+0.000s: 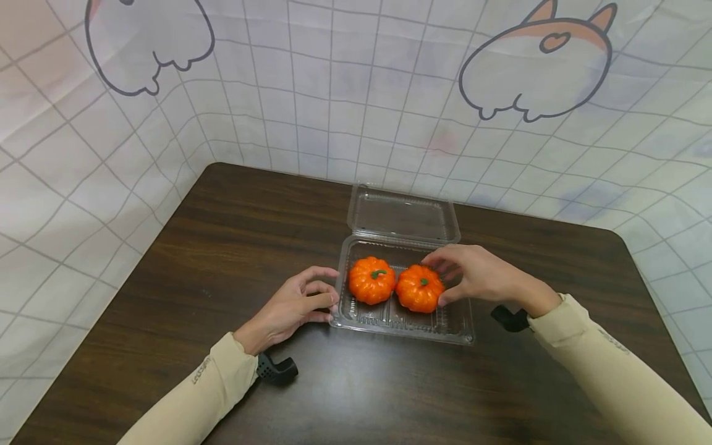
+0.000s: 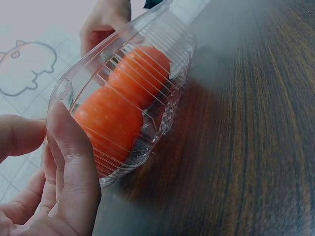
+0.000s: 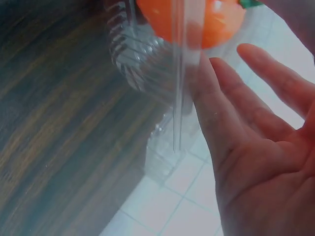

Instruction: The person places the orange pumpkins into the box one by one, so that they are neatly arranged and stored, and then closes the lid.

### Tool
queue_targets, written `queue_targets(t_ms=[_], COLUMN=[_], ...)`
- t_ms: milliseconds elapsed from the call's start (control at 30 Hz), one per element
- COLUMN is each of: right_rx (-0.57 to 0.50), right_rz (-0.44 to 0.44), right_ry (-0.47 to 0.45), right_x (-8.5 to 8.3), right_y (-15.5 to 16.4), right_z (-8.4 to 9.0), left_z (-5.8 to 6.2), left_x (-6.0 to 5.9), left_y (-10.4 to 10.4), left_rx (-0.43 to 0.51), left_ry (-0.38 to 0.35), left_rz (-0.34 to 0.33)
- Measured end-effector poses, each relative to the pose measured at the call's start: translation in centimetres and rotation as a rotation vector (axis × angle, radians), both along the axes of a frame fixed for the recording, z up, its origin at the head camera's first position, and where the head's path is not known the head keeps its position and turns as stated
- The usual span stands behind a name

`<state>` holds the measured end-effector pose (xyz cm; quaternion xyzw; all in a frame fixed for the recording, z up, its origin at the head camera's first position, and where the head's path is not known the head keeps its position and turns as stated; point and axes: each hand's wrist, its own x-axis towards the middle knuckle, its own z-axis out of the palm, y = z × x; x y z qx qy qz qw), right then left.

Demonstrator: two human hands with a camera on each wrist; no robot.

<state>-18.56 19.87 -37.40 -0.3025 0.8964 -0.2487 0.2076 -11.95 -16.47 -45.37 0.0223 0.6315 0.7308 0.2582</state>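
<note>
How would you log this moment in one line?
left grip: holds clear container; right grip: at right pumpkin inside; left pumpkin: also inside; lid: open

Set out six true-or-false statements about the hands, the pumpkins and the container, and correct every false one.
1. The left pumpkin and the right pumpkin are both in the clear container. True.
2. The lid is closed over them. False: it lies open, folded back on the far side.
3. The left hand is at the container's left edge. True.
4. The right hand is at the left pumpkin. False: it is at the right pumpkin.
5. The left pumpkin has a green stem. True.
6. The table is white. False: it is dark brown.
</note>
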Motion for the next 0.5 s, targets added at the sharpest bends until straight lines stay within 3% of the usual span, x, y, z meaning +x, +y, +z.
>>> queue_targets(t_ms=[500], right_rx=[-0.124], right_rz=[-0.142], right_ry=[0.062], right_x=[-0.2], right_y=[2.6], right_z=[1.1], left_z=[0.1], left_x=[0.0], left_y=[0.2], left_rx=[-0.015], left_ry=[0.001], left_rz=[0.003])
